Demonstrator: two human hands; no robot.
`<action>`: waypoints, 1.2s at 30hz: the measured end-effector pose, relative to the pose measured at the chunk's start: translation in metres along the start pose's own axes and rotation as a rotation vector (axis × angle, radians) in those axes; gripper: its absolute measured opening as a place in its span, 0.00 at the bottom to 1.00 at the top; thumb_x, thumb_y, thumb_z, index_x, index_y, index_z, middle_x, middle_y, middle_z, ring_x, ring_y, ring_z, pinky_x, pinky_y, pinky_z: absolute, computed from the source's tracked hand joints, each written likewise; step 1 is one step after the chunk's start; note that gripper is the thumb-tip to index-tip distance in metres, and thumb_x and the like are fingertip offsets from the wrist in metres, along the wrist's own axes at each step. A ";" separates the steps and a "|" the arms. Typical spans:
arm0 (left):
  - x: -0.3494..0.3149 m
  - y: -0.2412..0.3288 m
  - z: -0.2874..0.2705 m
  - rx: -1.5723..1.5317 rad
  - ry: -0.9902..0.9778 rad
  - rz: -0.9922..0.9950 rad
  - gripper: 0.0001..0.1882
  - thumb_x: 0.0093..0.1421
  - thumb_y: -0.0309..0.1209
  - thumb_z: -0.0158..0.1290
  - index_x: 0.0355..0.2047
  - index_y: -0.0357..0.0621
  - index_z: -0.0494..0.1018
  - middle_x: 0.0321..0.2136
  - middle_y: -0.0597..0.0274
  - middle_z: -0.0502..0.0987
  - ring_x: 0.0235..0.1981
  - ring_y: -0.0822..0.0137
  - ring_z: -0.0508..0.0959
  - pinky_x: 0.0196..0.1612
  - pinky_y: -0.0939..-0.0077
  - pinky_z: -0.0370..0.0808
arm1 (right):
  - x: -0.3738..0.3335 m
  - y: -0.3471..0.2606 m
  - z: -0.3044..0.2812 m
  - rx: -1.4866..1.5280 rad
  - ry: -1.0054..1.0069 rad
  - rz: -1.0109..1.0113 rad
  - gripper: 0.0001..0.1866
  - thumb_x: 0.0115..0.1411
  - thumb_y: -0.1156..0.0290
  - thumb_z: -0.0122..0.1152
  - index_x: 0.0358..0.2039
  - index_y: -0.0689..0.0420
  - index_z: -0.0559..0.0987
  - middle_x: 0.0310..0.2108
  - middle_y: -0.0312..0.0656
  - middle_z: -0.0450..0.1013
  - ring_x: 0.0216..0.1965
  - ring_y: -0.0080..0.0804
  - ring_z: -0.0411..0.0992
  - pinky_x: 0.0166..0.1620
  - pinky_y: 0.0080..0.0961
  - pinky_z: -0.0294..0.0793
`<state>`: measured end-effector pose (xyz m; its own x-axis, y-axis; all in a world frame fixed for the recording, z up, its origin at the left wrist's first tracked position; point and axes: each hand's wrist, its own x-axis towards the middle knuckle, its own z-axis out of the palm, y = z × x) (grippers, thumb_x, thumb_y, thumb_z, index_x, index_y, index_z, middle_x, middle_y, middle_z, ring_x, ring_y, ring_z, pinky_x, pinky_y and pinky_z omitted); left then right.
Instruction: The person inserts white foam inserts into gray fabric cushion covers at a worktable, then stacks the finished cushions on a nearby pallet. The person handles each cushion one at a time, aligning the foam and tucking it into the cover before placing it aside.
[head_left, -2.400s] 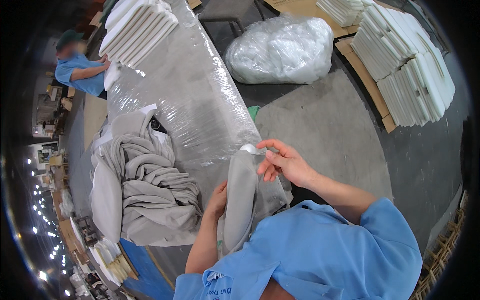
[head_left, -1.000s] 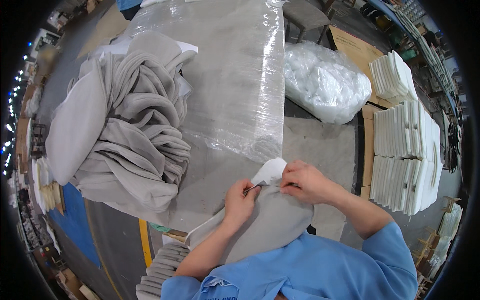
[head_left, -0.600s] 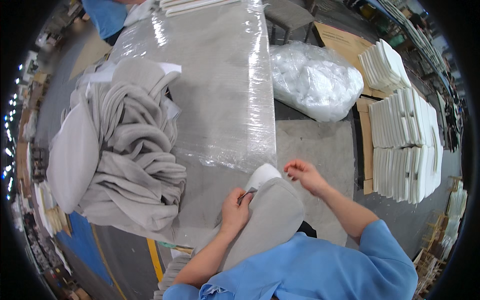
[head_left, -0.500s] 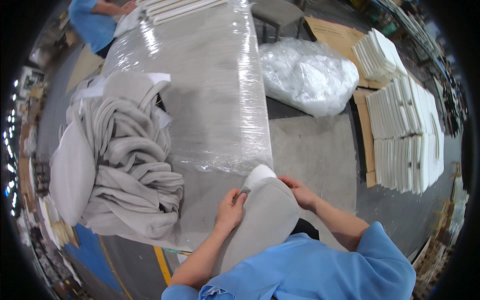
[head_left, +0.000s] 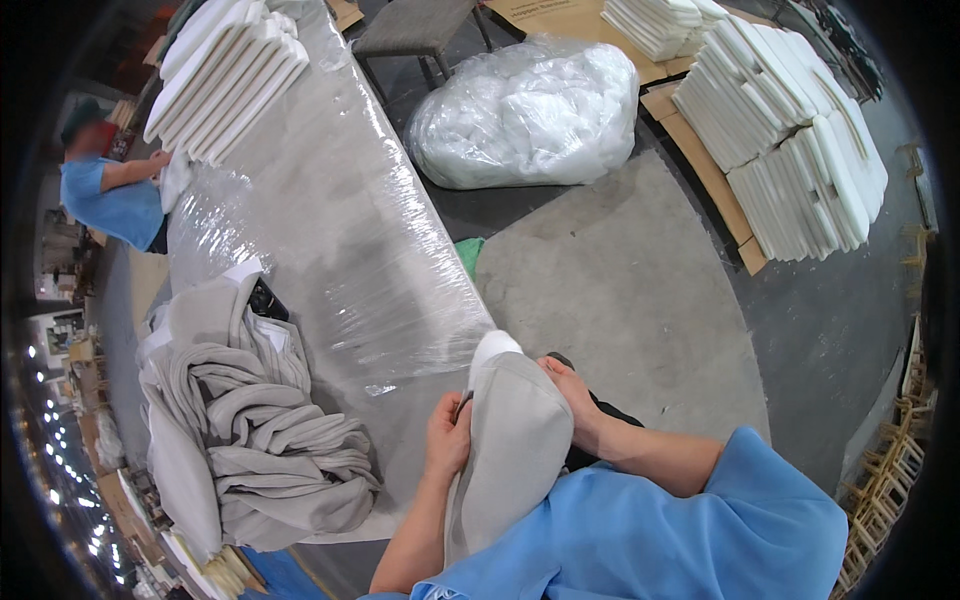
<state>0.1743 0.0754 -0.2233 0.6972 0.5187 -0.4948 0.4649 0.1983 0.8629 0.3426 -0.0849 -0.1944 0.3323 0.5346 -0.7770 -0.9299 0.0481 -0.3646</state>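
Observation:
A grey fabric cushion cover (head_left: 518, 425) stands up in front of my chest, its lower part against my blue shirt. From its far end pokes a rounded white pad (head_left: 496, 346), which looks like foam. My left hand (head_left: 449, 432) is closed on the cover's left edge, near a dark strip or slit. Along the right edge, my right hand (head_left: 568, 396) pinches the fabric, its fingertips partly hidden behind the cover. To the left, a heap of grey fabric covers (head_left: 270, 430) lies on the table.
The plastic-wrapped table (head_left: 350, 230) reaches away to the far left, carrying stacked white pads (head_left: 225, 80). A co-worker in blue (head_left: 115, 195) stands at its left side. A clear bag of white stuffing (head_left: 530, 115), a chair (head_left: 415, 35) and more white pad stacks (head_left: 790, 140) are beyond.
My view has swung, so the table slants more and the co-worker shows more fully. Both hands keep hold of the cover, which now looks narrower and more turned.

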 end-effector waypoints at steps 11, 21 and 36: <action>0.021 0.052 0.052 0.315 -0.108 0.061 0.10 0.70 0.33 0.54 0.44 0.44 0.81 0.34 0.46 0.82 0.34 0.48 0.83 0.37 0.59 0.76 | -0.011 -0.049 -0.008 -0.017 -0.030 0.276 0.25 0.77 0.48 0.49 0.54 0.57 0.80 0.43 0.40 0.81 0.42 0.31 0.80 0.48 0.31 0.81; 0.046 0.057 0.053 0.349 -0.036 0.132 0.07 0.67 0.32 0.55 0.38 0.42 0.76 0.31 0.43 0.80 0.34 0.39 0.80 0.35 0.49 0.74 | 0.032 -0.010 -0.013 -0.312 0.135 0.174 0.26 0.78 0.48 0.48 0.49 0.59 0.81 0.39 0.36 0.79 0.38 0.26 0.76 0.44 0.28 0.77; 0.063 0.048 0.061 0.363 -0.033 0.169 0.08 0.74 0.26 0.49 0.37 0.37 0.75 0.26 0.62 0.74 0.30 0.72 0.71 0.37 0.74 0.71 | 0.077 0.064 -0.040 -0.192 0.302 -0.220 0.27 0.78 0.48 0.47 0.41 0.61 0.81 0.33 0.32 0.75 0.35 0.21 0.70 0.41 0.26 0.73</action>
<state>0.2736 0.0665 -0.2196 0.7946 0.4909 -0.3572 0.5008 -0.1974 0.8428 0.3149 -0.0743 -0.2977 0.5775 0.2565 -0.7750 -0.7949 -0.0396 -0.6054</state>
